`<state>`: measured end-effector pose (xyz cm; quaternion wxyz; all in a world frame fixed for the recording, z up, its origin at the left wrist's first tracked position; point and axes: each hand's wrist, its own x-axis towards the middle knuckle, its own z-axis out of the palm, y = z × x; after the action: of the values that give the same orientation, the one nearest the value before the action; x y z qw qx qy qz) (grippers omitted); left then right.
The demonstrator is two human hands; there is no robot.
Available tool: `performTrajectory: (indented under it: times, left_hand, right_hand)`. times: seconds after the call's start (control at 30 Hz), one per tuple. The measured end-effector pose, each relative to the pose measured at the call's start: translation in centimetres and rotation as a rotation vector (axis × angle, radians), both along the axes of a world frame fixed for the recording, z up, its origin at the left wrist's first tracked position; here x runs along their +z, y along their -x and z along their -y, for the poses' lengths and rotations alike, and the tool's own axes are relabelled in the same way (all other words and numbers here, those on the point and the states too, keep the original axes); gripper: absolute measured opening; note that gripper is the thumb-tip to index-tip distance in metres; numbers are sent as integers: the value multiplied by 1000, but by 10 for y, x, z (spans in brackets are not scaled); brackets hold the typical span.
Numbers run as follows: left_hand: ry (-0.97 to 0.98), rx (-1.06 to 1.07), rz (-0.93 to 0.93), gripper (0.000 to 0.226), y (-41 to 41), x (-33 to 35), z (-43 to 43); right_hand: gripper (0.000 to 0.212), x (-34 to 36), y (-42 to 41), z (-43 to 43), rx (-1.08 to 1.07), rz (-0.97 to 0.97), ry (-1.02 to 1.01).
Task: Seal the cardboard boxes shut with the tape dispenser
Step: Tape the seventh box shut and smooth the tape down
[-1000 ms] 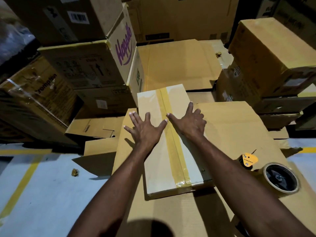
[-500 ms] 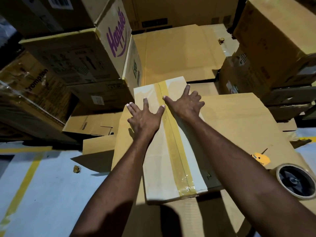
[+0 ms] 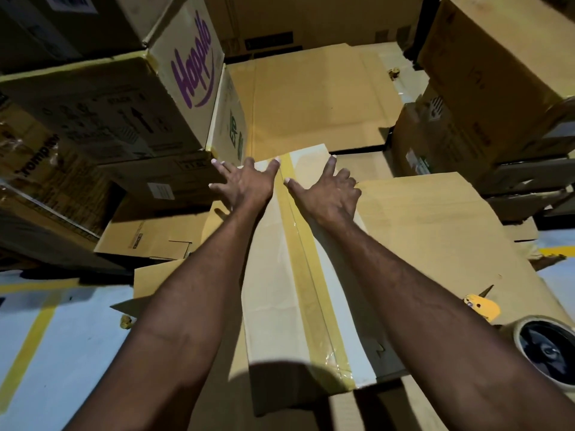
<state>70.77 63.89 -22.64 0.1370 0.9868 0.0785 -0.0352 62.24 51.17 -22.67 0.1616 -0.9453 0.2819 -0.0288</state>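
Cardboard box (image 3: pixel 267 290) lies on flattened cardboard (image 3: pixel 435 231) among stacked cartons (image 3: pixel 102 101).

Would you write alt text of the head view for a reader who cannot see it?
Two hands press on the far end of a pale cardboard box, the left hand and right hand either side of the yellowish tape strip along its top. A tape roll lies at right; stacked cartons behind.

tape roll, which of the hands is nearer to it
Right. The right hand presses the box right of the taped seam, toward the tape roll; the left hand presses left of the seam, farther off.
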Motion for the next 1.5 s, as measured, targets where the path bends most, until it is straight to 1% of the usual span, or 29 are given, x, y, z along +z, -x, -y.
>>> performTrajectory:
  times: [0.13, 0.37, 0.53, 0.67, 0.8, 0.9, 0.97, 1.07, 1.27, 1.37, 1.5]
  left_hand:
    - [34, 28, 10, 89, -11, 2, 3]
    - [-17, -46, 40, 67, 6, -8, 4]
    - [-60, -132, 13, 63, 58, -11, -2]
    - [-17, -207, 7, 62, 116, -9, -13]
    - [47, -233, 13, 61, 159, -5, -24]
    - [46, -234, 19, 60, 164, -2, -24]
    - [32, -239, 18, 60, 161, -1, -23]
    - [45, -249, 33, 60, 163, -1, -25]
    - [45, -254, 22, 64, 164, 2, -26]
    - [41, -294, 8, 68, 171, 5, -28]
    - [38, -388, -18, 69, 199, 10, -32]
  right_hand:
    - [116, -5, -3, -1, -14, 5, 7]
    - [111, -5, -8, 2, -47, 32, -61]
    - [109, -3, -6, -2, -42, 14, -4]
    - [110, 3, -2, 0, -8, -17, -22]
    - [106, 12, 11, 6, 113, -52, -51]
    - [96, 18, 47, 7, 226, -75, -4]
    - [95, 21, 80, 4, 249, -102, 0]
    - [97, 24, 144, -1, 257, -134, 19]
    - [106, 28, 268, -2, 278, -187, -55]
    - [107, 28, 292, 0, 277, -194, -84]
    - [112, 28, 287, 5, 295, -191, -143]
